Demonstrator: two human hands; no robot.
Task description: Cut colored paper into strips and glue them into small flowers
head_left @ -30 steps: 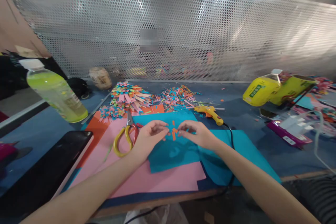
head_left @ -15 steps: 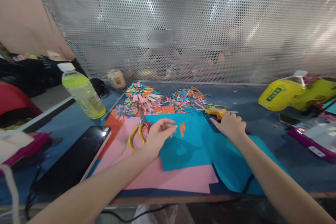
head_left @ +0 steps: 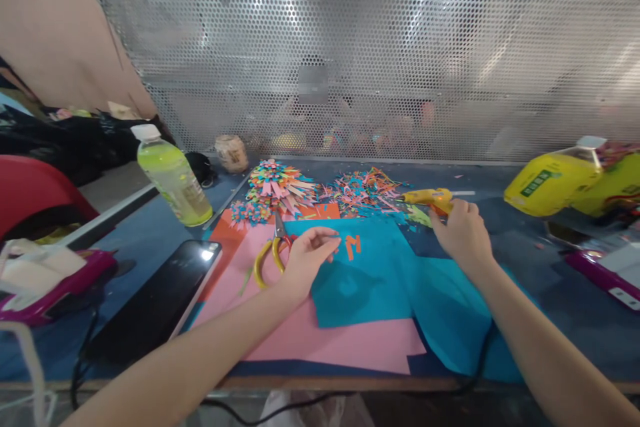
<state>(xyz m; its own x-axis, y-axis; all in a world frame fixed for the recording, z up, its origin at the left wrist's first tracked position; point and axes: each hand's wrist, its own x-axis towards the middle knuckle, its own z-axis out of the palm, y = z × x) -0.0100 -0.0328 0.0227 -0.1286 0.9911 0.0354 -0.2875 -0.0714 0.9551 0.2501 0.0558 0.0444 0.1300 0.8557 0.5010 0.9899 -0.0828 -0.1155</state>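
Note:
My left hand (head_left: 314, 257) is pinched above the blue paper (head_left: 370, 287), and whatever is between its fingertips is too small to name. Just right of those fingertips lie small orange strips (head_left: 353, 247). Yellow-handled scissors (head_left: 270, 260) rest on pink paper (head_left: 345, 343), partly behind my left hand. My right hand (head_left: 463, 230) has its fingers around the handle of a yellow glue gun (head_left: 427, 197), whose nozzle points left. Behind the blue paper are a pile of thin paper cuttings (head_left: 363, 188) and a cluster of fringed, rolled paper pieces (head_left: 280, 187).
On the left stand a green drink bottle (head_left: 175, 177) and a jar (head_left: 231, 153), with a black phone (head_left: 155, 300) nearer. Yellow pouches (head_left: 553, 180) and a purple power strip (head_left: 605, 280) are at right. A perforated metal panel (head_left: 370, 67) rises behind.
My right hand has closed around the glue gun's handle and the gun is raised slightly. The view has shifted a little to the left. My left hand keeps its pinch above the blue paper.

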